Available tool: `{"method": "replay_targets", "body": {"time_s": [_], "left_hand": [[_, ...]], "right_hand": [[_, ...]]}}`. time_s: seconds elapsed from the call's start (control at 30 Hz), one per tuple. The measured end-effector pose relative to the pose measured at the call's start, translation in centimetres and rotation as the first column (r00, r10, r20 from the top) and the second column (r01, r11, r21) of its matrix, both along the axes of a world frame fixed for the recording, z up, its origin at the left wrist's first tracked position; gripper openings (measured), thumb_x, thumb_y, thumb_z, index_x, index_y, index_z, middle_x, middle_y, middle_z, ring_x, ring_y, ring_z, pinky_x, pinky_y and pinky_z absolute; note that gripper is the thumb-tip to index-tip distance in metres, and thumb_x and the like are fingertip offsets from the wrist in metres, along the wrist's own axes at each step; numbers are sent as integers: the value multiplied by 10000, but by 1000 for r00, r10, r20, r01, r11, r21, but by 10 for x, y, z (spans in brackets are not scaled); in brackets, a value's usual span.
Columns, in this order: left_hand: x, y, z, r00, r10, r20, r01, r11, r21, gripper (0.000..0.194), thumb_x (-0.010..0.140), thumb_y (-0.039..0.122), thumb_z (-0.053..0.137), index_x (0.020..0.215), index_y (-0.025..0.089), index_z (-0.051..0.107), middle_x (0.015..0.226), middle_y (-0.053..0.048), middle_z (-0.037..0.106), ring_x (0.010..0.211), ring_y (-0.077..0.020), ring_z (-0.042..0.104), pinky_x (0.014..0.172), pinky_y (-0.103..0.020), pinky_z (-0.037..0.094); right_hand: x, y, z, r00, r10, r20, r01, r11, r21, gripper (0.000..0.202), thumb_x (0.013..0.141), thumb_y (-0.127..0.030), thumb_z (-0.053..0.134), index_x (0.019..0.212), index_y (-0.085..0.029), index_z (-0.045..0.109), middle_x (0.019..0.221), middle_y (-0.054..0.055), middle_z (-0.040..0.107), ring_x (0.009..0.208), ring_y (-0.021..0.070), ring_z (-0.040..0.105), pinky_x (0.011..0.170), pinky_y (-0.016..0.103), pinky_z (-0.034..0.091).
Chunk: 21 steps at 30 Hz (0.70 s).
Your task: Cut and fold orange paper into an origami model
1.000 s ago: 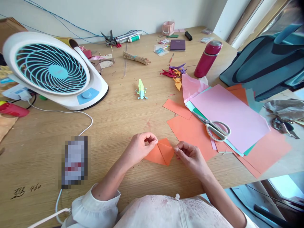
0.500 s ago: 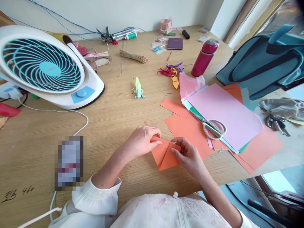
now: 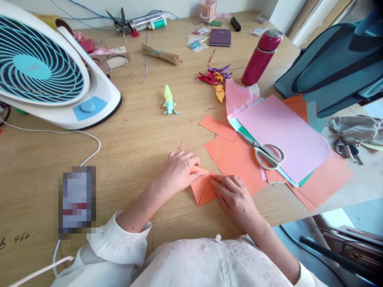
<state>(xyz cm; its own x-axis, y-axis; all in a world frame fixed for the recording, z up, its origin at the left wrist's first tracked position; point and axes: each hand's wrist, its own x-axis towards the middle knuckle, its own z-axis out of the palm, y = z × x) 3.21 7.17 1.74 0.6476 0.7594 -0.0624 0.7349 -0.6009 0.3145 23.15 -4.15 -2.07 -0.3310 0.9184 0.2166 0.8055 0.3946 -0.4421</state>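
Note:
A folded piece of orange paper [image 3: 200, 188] lies low over the table in front of me, with a crease line running down its face to a point. My left hand [image 3: 180, 170] pinches its upper left edge between thumb and curled fingers. On its right side, the fingers of my right hand [image 3: 233, 196] press together on the paper and cover that part. A larger orange sheet [image 3: 236, 159] sits just beyond my right hand. White-handled scissors [image 3: 265, 153] rest on a stack of coloured paper topped by a pink sheet [image 3: 287, 135].
A small green and blue folded paper figure [image 3: 169, 100] stands ahead. To the left are a white fan [image 3: 103, 99] and a blurred-out device [image 3: 77, 201] on a cable. A red flask [image 3: 261, 57] and a teal bag [image 3: 326, 67] stand at right; colourful paper pieces [image 3: 218, 81] lie near the flask.
My right hand has turned over from gripping the paper's right edge to pressing down on its face. My left hand keeps its pinch. The whole view has shifted slightly.

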Motion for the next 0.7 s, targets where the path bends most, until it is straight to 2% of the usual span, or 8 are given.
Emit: {"method": "replay_targets", "body": {"time_s": [0.13,0.33,0.47,0.7], "left_hand": [[12,-6,0,995,1,-97,5,998,60,328,801,465,764,884,182,622,916,-74,672,915,-276,604,825,-385,351],[16,-4,-1,989,25,-145,-21,999,29,330,773,430,800,842,185,591,899,-62,674,892,-262,601,790,-368,335],[18,-3,4,982,40,-186,-40,999,1,322,808,454,760,823,185,584,903,-62,682,903,-261,605,793,-370,347],[31,-8,6,990,12,-137,-18,999,-44,104,894,273,635,867,191,577,937,-52,681,900,-239,610,758,-364,376]], "right_hand": [[2,3,5,999,40,6,-40,999,-13,359,1001,-122,437,1305,-205,610,1320,88,644,947,245,586,809,431,515],[6,5,4,992,104,69,-103,995,-17,370,993,-101,443,1325,-153,597,1395,79,601,946,240,552,824,429,521],[8,6,0,983,136,124,-141,990,28,364,984,-77,451,1316,-102,598,1416,101,583,932,236,535,795,422,531],[7,5,-1,978,167,129,-176,983,61,378,983,-60,444,1342,-46,560,1375,166,592,962,241,552,804,425,552]]}}
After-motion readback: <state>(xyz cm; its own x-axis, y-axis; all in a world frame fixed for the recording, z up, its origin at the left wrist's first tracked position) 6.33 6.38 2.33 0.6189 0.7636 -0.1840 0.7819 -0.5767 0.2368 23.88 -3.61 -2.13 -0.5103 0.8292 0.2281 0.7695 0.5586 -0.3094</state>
